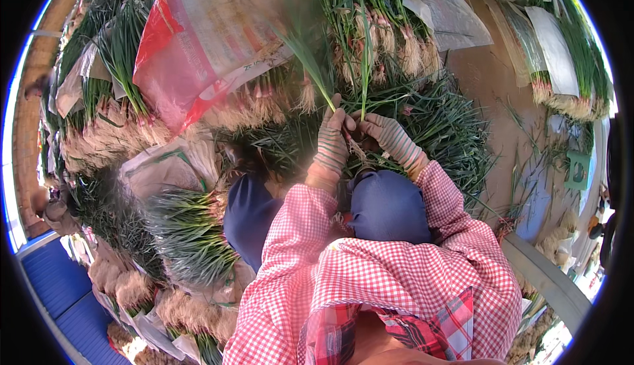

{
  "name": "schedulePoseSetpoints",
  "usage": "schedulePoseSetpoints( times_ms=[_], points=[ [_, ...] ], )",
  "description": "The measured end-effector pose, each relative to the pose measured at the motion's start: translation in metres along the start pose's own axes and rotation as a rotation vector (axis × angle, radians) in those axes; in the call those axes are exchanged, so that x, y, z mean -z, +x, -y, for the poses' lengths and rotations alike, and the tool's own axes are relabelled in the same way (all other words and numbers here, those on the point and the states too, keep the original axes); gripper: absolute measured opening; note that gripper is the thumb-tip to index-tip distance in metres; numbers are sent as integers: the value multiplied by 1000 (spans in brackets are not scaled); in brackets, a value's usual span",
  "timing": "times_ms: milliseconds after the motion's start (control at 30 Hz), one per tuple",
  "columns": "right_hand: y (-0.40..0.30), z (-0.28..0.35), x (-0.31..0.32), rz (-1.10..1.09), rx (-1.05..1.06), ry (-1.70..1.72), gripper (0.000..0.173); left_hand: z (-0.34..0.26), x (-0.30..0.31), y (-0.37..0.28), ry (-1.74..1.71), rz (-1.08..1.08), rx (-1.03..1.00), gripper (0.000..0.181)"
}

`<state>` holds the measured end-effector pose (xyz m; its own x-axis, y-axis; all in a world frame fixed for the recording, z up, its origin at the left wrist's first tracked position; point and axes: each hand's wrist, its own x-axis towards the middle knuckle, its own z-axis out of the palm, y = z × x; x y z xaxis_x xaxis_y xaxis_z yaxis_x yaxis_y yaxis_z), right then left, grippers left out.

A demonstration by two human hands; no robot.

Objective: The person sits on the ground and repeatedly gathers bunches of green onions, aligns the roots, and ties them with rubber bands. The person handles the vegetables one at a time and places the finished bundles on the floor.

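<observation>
My left hand (333,134), in a striped fingerless glove, grips a green allium stalk (317,82), either green garlic or spring onion. Its pale roots (354,146) hang below my fingers, and its leaves reach up, blurred at the tips. Close beside it, my right hand (389,134), gloved the same way, pinches the lower end of a narrow green leaf (365,63). Whether that leaf is still joined to the stalk is hidden by my fingers. Both hands are just beyond my knees, above a heap of loose green leaves (441,122).
Rooted allium bunches (396,38) lie ahead, beside a red-and-white woven sack (213,33) covering others. A bundle (198,236) rests at my left. Leaf scraps litter the brown floor (495,77), with a green plastic stool (577,171) at right. Another person (59,211) is at far left.
</observation>
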<state>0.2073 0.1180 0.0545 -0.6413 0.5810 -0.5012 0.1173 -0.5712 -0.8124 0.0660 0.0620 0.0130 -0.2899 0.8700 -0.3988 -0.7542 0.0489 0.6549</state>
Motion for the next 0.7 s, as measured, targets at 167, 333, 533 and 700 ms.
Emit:
schedulePoseSetpoints(
  times_ms=[167, 333, 533, 700],
  points=[
    [-41, -21, 66, -651, 514, -1098, 19, -24, -15, -11, -56, -34, -255, 49],
    [-98, -11, 88, 429, -482, -1699, 28, -70, -10, -8, 88, -191, -374, 51],
    [8, 34, 126, -404, 428, -1140, 30, -87, 45, 51, 92, -397, -318, 30],
    [148, 88, 174, -712, -10, -1332, 67, -67, 39, 155, 693, -420, 84, 48]
  ],
)
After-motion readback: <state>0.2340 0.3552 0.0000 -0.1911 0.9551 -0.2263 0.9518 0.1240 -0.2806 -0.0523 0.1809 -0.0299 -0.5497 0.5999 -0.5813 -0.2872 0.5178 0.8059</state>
